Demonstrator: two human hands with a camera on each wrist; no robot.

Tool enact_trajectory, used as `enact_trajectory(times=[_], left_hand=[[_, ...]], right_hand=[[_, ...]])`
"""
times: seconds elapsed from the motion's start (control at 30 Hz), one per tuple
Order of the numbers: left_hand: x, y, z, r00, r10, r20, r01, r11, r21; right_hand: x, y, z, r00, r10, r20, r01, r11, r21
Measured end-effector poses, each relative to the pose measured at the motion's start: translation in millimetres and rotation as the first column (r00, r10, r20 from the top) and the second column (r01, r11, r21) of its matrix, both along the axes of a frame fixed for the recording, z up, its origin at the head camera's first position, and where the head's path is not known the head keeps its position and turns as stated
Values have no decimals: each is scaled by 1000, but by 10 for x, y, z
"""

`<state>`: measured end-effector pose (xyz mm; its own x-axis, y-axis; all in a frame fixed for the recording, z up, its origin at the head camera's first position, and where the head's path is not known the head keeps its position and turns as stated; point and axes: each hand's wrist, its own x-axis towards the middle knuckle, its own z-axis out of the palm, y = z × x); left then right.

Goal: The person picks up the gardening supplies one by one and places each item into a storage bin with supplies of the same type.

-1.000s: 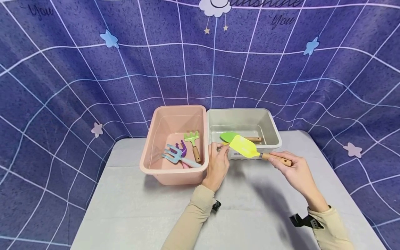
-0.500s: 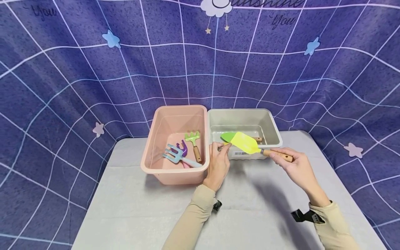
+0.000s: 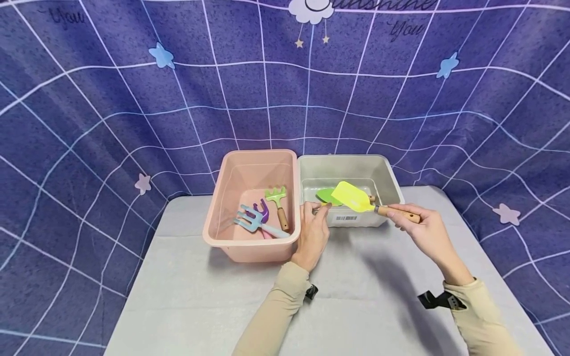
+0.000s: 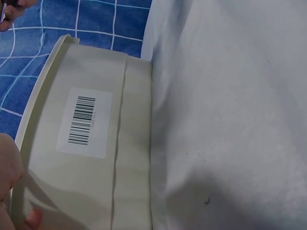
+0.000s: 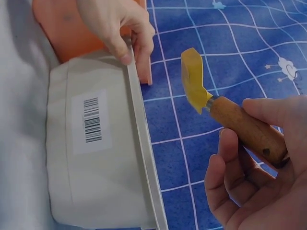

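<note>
My right hand (image 3: 423, 225) holds a yellow garden trowel (image 3: 352, 197) by its wooden handle (image 5: 247, 127), thumb on one side and fingers on the other. Its blade points left, above the near rim of the grey bin (image 3: 348, 159). With thumb outside and fingers over the rim, my left hand (image 3: 311, 237) grips that bin at its near left corner; the right wrist view shows this hold (image 5: 122, 36). Inside the grey bin lies a green trowel (image 3: 327, 196), its handle mostly hidden behind the yellow blade. A bit of yellow shows beside my left fingertips.
Against the grey bin's left side stands a pink bin (image 3: 231, 237). In it lie a green hand rake (image 3: 276, 195), a light blue fork (image 3: 251, 221), a purple tool (image 3: 263, 210) and something pink. A patterned curtain (image 3: 285, 89) hangs behind the grey-covered table (image 3: 187, 296).
My right hand has raised the yellow trowel slightly, so its blade sits higher over the grey bin and covers more of the green trowel's handle. The left hand keeps its hold on the rim.
</note>
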<state>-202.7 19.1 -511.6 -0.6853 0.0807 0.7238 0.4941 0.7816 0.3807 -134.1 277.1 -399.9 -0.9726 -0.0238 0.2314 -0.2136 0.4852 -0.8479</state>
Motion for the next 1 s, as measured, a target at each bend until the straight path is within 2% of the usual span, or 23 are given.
enact_trajectory(times=[0.13, 0.33, 0.6, 1.0], left_hand=[[0, 8, 16, 1000, -21, 10, 21, 1000, 0], [-4, -4, 44, 1000, -19, 18, 19, 1000, 0], [-6, 2, 2, 999, -35, -2, 35, 999, 14], [2, -26, -24, 999, -30, 30, 29, 999, 11]], right_hand=[[9, 46, 23, 1000, -21, -3, 21, 1000, 20], [-29, 71, 30, 1000, -26, -15, 26, 999, 25], [-95, 42, 60, 1000, -6, -9, 6, 999, 34], [-166, 20, 94, 1000, -1, 11, 1, 1000, 9]])
